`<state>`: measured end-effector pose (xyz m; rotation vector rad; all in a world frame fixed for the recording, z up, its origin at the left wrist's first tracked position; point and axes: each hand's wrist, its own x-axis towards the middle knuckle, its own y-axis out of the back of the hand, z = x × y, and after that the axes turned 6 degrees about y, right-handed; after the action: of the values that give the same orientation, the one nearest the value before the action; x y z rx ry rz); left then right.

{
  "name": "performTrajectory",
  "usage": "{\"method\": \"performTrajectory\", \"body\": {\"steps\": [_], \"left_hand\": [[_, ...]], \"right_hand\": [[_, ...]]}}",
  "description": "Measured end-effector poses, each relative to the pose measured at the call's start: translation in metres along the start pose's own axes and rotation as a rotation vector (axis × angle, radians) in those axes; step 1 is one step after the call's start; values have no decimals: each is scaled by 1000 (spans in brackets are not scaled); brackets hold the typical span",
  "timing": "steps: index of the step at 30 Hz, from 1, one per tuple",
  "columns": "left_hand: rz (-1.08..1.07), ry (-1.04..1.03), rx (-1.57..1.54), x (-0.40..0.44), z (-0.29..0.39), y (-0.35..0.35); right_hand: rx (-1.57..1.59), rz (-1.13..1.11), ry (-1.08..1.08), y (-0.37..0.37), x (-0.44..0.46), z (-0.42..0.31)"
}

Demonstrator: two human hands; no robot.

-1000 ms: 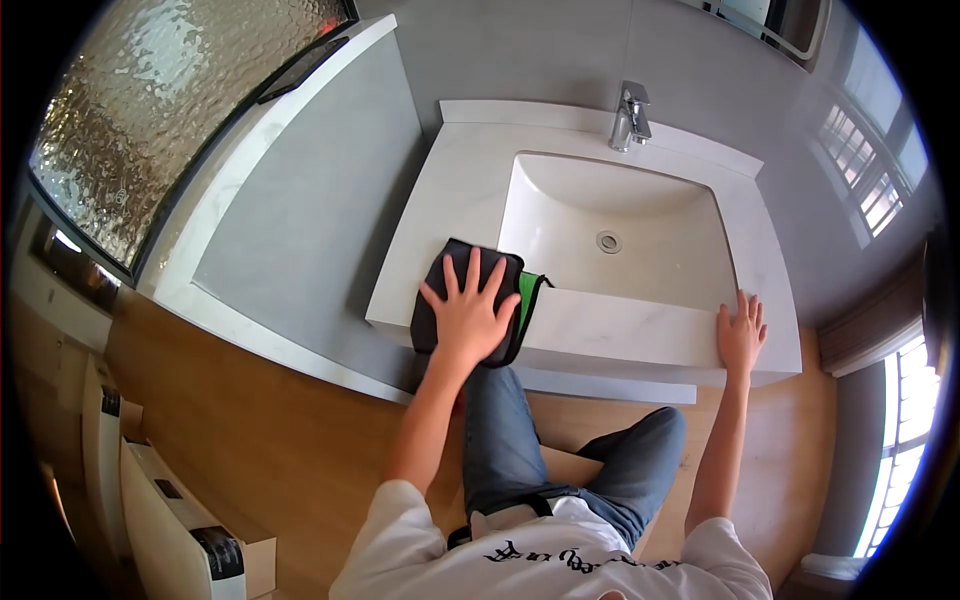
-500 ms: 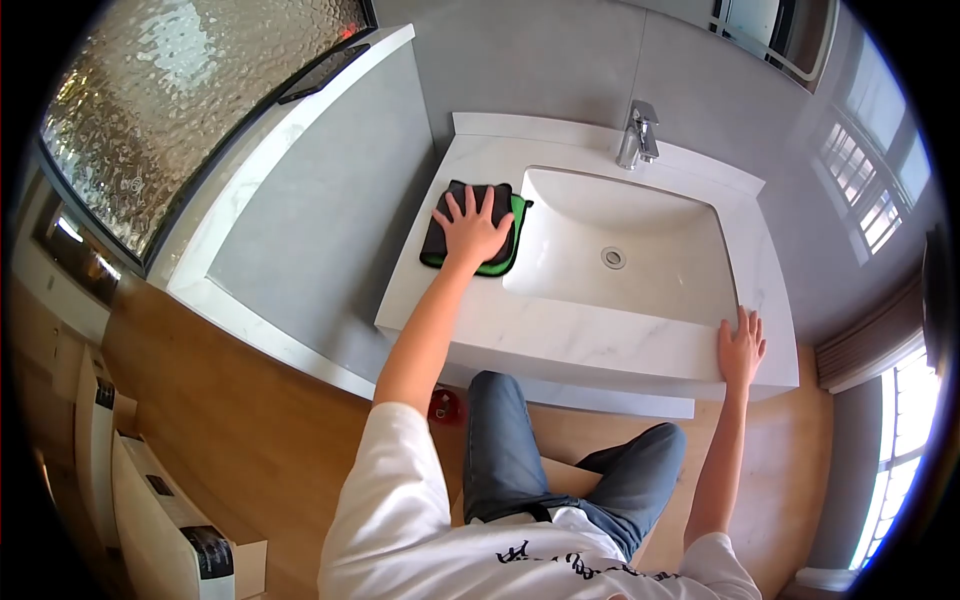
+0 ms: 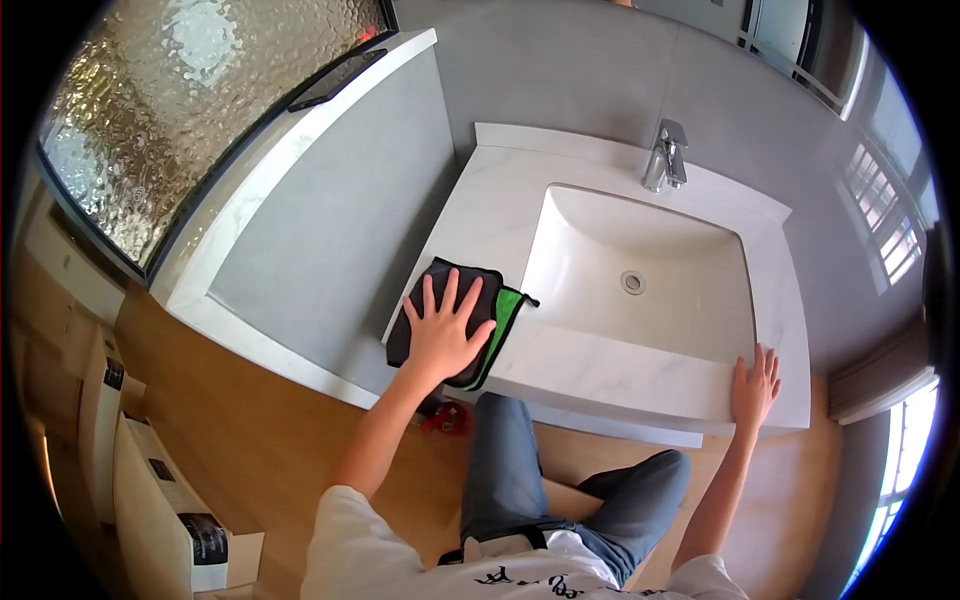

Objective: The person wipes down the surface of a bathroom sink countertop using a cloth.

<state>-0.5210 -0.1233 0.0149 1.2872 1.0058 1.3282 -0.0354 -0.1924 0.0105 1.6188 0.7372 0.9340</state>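
Observation:
My left hand (image 3: 443, 335) lies flat with spread fingers on a folded cleaning cloth (image 3: 477, 275), dark grey with a green side and black edging. The cloth rests at the front left corner of the white marbled countertop (image 3: 620, 352), partly past its front edge. A small black loop sticks out from the cloth toward the basin. On the counter's front right edge, my right hand (image 3: 755, 392) rests with its fingers stretched out and holds nothing. Between the hands is the white sink basin (image 3: 640, 240) with a round metal drain (image 3: 633, 282).
A chrome faucet (image 3: 666, 157) stands behind the basin. To the left runs a low grey wall (image 3: 330, 190) with a white ledge, a dark phone-like slab (image 3: 337, 80) and textured glass. Below the counter a red object (image 3: 447, 419) shows. Boxes (image 3: 160, 500) stand at lower left.
My left hand and the cloth have slid toward me and slightly left, from beside the basin to the counter's front corner. My right hand stays on the edge; the view has shifted a little.

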Motion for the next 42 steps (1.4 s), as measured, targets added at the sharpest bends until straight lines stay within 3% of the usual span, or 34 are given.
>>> {"method": "performTrajectory", "body": {"steps": [5,18,25,31,33,42], "left_hand": [[-90,128,11,79,7,-11],[20,322,-37,296,41,-61],[135,503,-42,368,46,-83],[75,407,-53,345,43,-75],[-8,265,-69,323,42,-69],[-30,-38,-11,168,53,-41]], "right_hand": [[19,15,-3,3,0,-5],[7,35,-7,-3,-2,-3],[44,25,-20,3,-5,-5],[63,39,10,1,-3,-1],[46,40,13,-3,-3,1],[62,74,48,-2,-8,-1]]}}
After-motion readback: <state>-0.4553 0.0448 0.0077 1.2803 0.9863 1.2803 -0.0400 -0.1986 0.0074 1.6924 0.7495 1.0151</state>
